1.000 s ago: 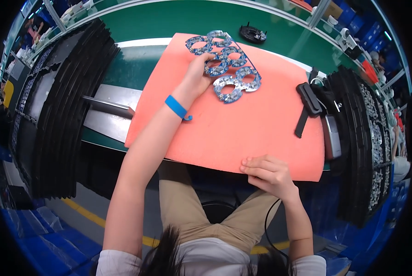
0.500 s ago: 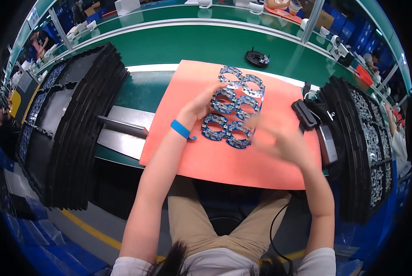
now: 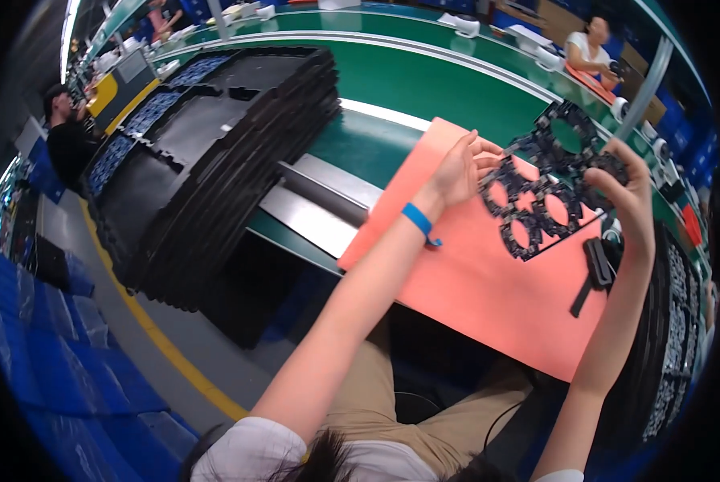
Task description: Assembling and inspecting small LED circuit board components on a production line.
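Note:
A panel of several joined ring-shaped circuit boards point(image 3: 546, 145) is raised and tilted above the orange mat point(image 3: 464, 281). My right hand point(image 3: 629, 185) grips its right side, the thumb toward me and the fingers behind. At the panel's left edge is my left hand point(image 3: 459, 170), its fingers spread and reaching toward the boards. Whether those fingertips touch the panel I cannot tell. A blue wrist strap point(image 3: 418, 218) circles my left wrist.
Stacked black trays point(image 3: 251, 132) stand at left, with boards in the top one's compartments. More filled trays point(image 3: 672, 345) stand at right. A black block-shaped item point(image 3: 596, 263) lies at the mat's right. A metal rail point(image 3: 328, 190) sits left of the mat. Other people are farther off.
The board panel has left the mat and tilted up, now in my right hand. My left hand has come off its left side and opened. The view has swung to the left.

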The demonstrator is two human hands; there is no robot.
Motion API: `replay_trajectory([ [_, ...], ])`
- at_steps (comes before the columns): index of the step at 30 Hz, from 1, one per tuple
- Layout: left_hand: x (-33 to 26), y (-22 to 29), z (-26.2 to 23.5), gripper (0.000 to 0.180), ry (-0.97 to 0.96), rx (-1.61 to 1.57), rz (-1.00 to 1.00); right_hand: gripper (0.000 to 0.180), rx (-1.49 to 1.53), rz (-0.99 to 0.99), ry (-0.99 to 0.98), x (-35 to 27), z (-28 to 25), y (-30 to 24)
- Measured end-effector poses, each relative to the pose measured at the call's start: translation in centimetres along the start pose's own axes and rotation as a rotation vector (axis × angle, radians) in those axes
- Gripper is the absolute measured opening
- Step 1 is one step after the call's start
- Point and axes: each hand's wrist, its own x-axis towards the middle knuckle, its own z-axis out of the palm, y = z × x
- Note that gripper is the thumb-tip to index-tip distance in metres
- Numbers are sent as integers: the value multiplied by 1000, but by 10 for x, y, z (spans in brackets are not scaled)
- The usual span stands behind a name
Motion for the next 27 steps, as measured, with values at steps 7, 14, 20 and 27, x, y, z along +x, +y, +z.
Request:
replay_trajectory([
  [7,11,-37,-10,25,245,1119,359,35,105,-84,253,27,63,-18],
  [14,2,-60,-55,15,63,1344,587,19,180,-315,236,45,206,-30],
  [20,-6,-44,-13,12,175,1737,389,24,273,-377,302,53,261,-14],
  [27,-7,-41,-15,10,110,1724,381,25,281,-400,298,57,283,-3],
])
